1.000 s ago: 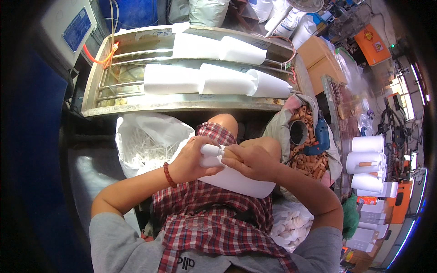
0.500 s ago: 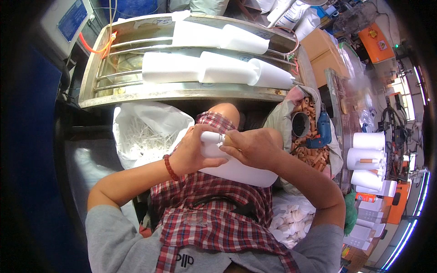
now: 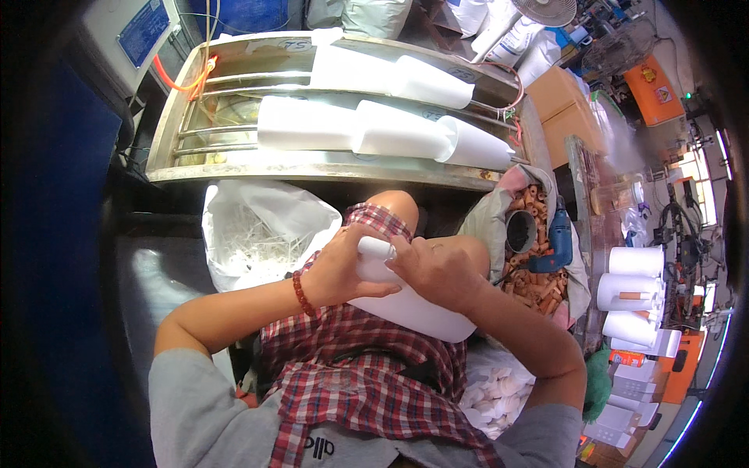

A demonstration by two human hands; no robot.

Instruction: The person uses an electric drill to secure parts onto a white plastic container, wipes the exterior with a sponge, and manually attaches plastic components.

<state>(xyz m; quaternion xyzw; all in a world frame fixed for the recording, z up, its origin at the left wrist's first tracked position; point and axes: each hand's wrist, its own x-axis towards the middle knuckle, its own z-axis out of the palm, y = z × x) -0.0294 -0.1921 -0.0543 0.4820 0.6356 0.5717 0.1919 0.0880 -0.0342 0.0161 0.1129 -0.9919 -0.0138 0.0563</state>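
Note:
Across my lap lies a tapered white plastic container (image 3: 425,316) with a narrow neck that points up and left. My left hand (image 3: 339,269) is closed round the container near its neck, thumb stretched along the body. At the mouth of the neck my right hand (image 3: 437,273) is closed, its fingertips pinched against the rim. Whatever those fingers hold is hidden by the hand. Left of my knees, an open white sack (image 3: 269,203) holds thin white plastic shavings (image 3: 257,246).
Ahead, a wooden-framed trough (image 3: 328,173) with metal rods carries several white tapered containers (image 3: 304,123). On the right, a sack (image 3: 488,214) holds brown tubular pieces (image 3: 538,292), a blue power drill (image 3: 559,238) and a round cup (image 3: 520,230). White discs (image 3: 499,398) lie below; white cylinders (image 3: 636,292) stand farther right.
My right hand has shifted slightly round the neck's rim, and the tan piece seen between its fingers is now hidden. The whole view has shifted a little; my left hand keeps its hold.

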